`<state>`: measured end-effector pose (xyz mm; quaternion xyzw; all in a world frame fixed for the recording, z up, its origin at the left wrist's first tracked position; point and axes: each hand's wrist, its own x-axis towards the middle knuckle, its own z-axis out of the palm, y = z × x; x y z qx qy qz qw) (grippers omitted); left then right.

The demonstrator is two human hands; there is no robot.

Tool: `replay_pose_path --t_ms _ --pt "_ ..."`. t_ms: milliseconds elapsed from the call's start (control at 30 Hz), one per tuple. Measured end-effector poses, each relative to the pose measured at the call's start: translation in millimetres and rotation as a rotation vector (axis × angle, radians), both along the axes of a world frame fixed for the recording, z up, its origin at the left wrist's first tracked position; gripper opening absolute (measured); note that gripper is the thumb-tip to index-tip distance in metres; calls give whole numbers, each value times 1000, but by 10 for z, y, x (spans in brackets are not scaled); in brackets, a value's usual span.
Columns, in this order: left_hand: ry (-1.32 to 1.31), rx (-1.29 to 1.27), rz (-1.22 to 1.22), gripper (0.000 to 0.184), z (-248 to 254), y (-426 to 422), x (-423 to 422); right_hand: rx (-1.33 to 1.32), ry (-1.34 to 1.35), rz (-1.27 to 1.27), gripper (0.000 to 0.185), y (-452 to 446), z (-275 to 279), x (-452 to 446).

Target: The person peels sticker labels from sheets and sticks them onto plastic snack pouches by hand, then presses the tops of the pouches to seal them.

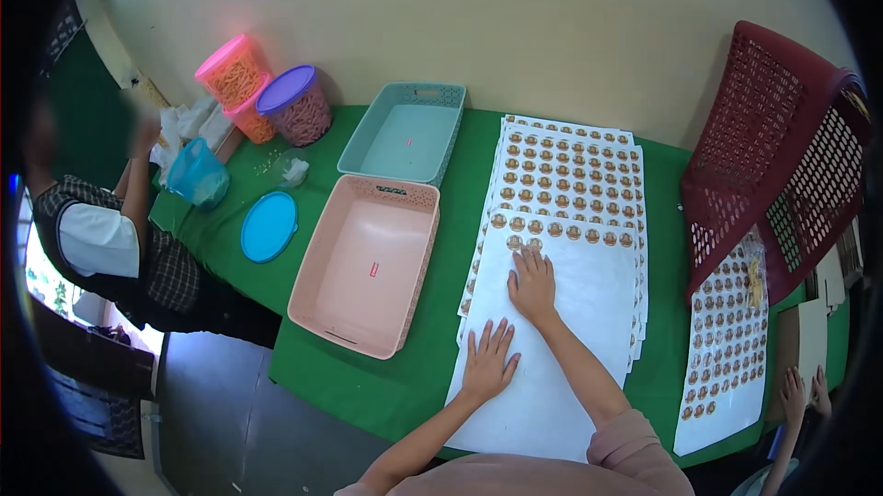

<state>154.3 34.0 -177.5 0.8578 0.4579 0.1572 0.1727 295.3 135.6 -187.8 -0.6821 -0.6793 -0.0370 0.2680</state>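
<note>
A large white sticker sheet lies before me, its far end bearing a row of round brown-and-gold stickers and a second, short row. My right hand rests on it with fingers stretched out, the fingertips at the short row of stickers. Nearer to me, my left hand lies flat with spread fingers on the sheet's left side, holding nothing. Beneath and beyond this sheet is a stack of sheets full of the same stickers.
Left are a pink basket, a teal basket, a blue lid, a blue tub and snack jars. Right are a maroon basket, another sticker sheet and a person's hands at a box. Another person stands left.
</note>
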Motion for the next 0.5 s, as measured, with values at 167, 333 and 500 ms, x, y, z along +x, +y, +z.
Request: replay_pose_path --t_ms 167,333,500 --pt "-6 -16 -3 51 15 14 9 -8 6 2 35 -5 19 -6" --pt "-7 -27 1 51 13 21 14 -13 -15 4 37 8 13 -3" --pt "-9 -28 3 51 8 13 16 -35 -1 16 37 -12 64 -8"
